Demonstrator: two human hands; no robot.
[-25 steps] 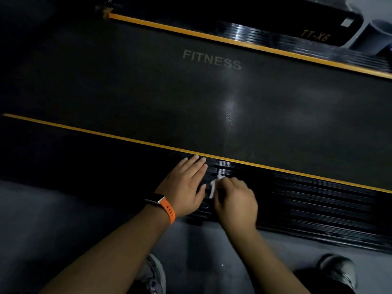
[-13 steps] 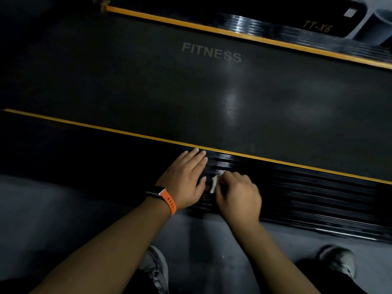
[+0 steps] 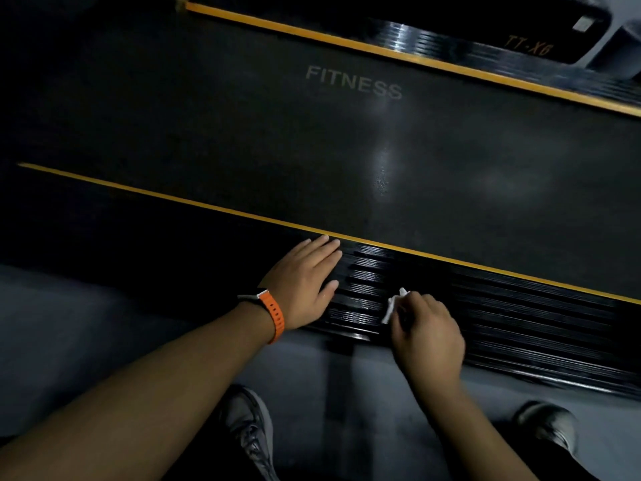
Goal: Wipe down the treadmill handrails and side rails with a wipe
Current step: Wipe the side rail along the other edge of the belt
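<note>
The ribbed near side rail [image 3: 520,328] of the treadmill is the step in hand. The next stroke likely calls for steady pressure along its grooves. The left hand [image 3: 301,282] rests flat on the rail, fingers straight. The right hand [image 3: 428,336] curls around a small white wipe [image 3: 392,307], pressing it onto the rail.

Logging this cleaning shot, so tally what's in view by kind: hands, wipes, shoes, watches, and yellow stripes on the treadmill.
Hands: 2
Wipe: 1
Shoes: 2
Watch: 1
Yellow stripes: 2
Total: 8
</note>
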